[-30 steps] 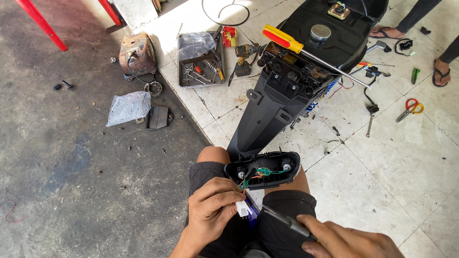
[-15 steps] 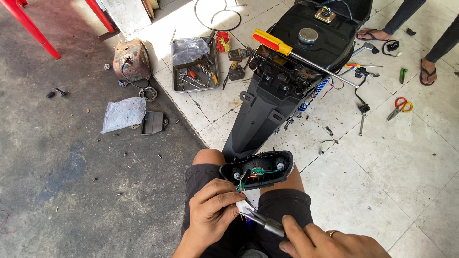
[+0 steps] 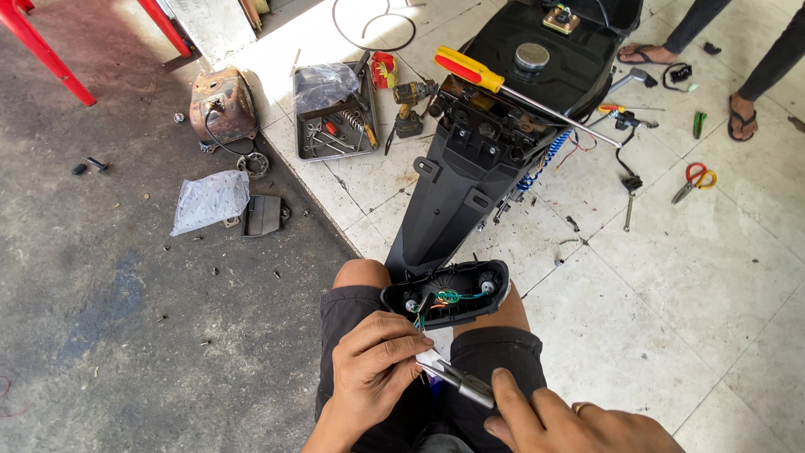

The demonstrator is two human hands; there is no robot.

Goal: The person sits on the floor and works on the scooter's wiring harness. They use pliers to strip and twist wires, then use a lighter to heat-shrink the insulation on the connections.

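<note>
At lower centre of the frame my left hand (image 3: 373, 369) pinches the white connector (image 3: 429, 362) steady over my lap, wires running up to the black tail-light housing (image 3: 449, 294), while my right hand (image 3: 558, 419) closes on the small grey tool (image 3: 465, 382) to work it.

Tiled floor (image 3: 671, 285) beside concrete, bearing metal tool tray (image 3: 335, 113), red-handled scissors (image 3: 693, 179), plastic bag (image 3: 210, 201), possibly a rusty engine part (image 3: 222, 105)

bare knees, dark grey shorts (image 3: 503, 352), and a ring (image 3: 582, 408) on the right hand (image 3: 570, 419).
</note>
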